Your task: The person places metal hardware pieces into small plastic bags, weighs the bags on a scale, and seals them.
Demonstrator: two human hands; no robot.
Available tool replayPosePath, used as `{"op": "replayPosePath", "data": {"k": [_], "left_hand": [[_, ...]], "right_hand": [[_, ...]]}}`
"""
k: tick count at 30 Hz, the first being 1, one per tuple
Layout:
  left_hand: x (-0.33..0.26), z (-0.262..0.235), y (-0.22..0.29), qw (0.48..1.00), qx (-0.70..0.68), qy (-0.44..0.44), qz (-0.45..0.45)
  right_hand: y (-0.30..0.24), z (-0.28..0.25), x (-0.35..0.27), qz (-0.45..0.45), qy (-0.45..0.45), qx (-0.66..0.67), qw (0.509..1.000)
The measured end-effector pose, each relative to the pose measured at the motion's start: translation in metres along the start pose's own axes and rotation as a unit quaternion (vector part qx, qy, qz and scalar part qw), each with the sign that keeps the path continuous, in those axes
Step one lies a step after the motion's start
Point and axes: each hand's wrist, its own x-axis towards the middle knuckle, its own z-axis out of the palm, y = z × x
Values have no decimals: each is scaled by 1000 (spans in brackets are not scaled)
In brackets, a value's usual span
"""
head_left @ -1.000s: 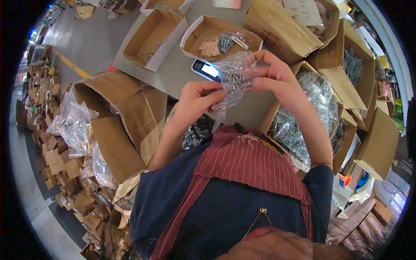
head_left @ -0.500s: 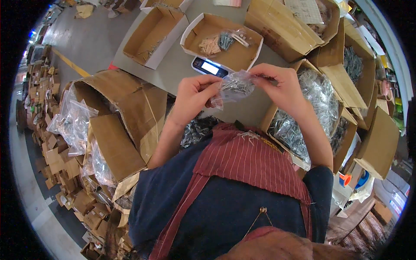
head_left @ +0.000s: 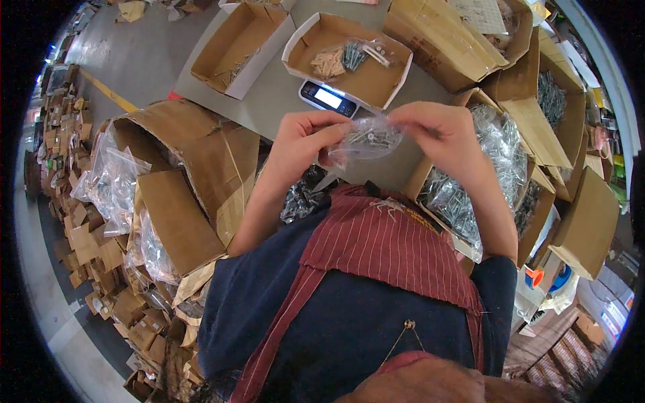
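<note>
A clear plastic bag of screws (head_left: 371, 138) is stretched between my hands, above the near part of the table. My left hand (head_left: 306, 144) pinches the bag's left side. At its right upper corner, my right hand (head_left: 433, 131) grips the plastic between thumb and fingers. Silvery screws lie bunched in the middle of the bag. Just beyond the hands sits a small digital scale (head_left: 328, 99) with a lit display. Behind it, a shallow cardboard tray (head_left: 366, 86) holds bags of beige wall plugs (head_left: 328, 62), grey-blue screws (head_left: 353, 56) and white pieces.
Another shallow tray (head_left: 245, 43) with a few loose screws stands at the far left of the table. A big carton (head_left: 188, 134) with plastic bags is on my left. Close to my right arm, an open carton holds many bagged screws (head_left: 484, 161). More cartons (head_left: 447, 40) crowd the right.
The bag is spread wider between my hands and its plastic looks smoother. My right hand has shifted slightly to the right. Both hands keep their grip.
</note>
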Motion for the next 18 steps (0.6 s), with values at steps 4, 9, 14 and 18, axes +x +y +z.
{"op": "replayPosePath", "data": {"k": [4,9,14,18], "left_hand": [[0,4,4,999,39,15,-14],[0,12,4,995,96,-6,-9],[-1,3,-8,993,117,25,0],[4,15,-19,978,201,48,14]], "right_hand": [[-7,9,-5,-150,-26,-189,970],[-13,27,-3,-195,-64,-280,938],[28,15,38,-72,-16,-90,993],[115,17,97,-39,74,-456,886]]}}
